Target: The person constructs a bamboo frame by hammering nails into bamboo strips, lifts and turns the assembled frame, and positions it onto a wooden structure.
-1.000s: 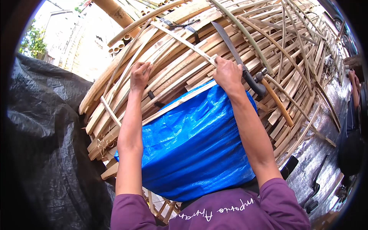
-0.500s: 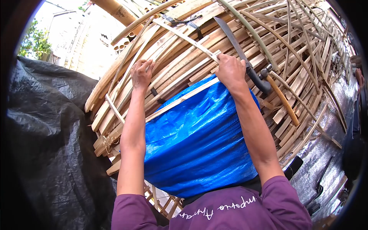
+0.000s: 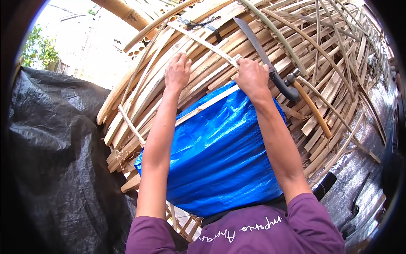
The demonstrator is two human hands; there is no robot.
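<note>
My right hand [image 3: 252,78] is closed on the near end of a pale split-bamboo strip [image 3: 205,43], which slants away to the upper left. My left hand [image 3: 177,75] lies over the stacked bamboo slats [image 3: 141,91], fingers stretched out, with no strip gripped in it. Another thin bamboo strip [image 3: 207,106] crosses the blue tarp [image 3: 224,156] below both hands; the tarp covers my lap. Just right of my right hand rests a machete [image 3: 255,41] with a dark handle. Beside its handle is a hammer [image 3: 312,103] with a wooden handle.
A large pile of bamboo slats [image 3: 338,84] spreads to the right, with long curved strips across it. Black sheeting [image 3: 63,139] hangs at the left. A thick bamboo pole [image 3: 127,12] runs along the top, and silvery sheeting [image 3: 342,186] lies at lower right.
My left hand has moved right and slightly up along the slats, and its fingers have straightened. My right hand keeps its hold on the bamboo strip, nearly unmoved.
</note>
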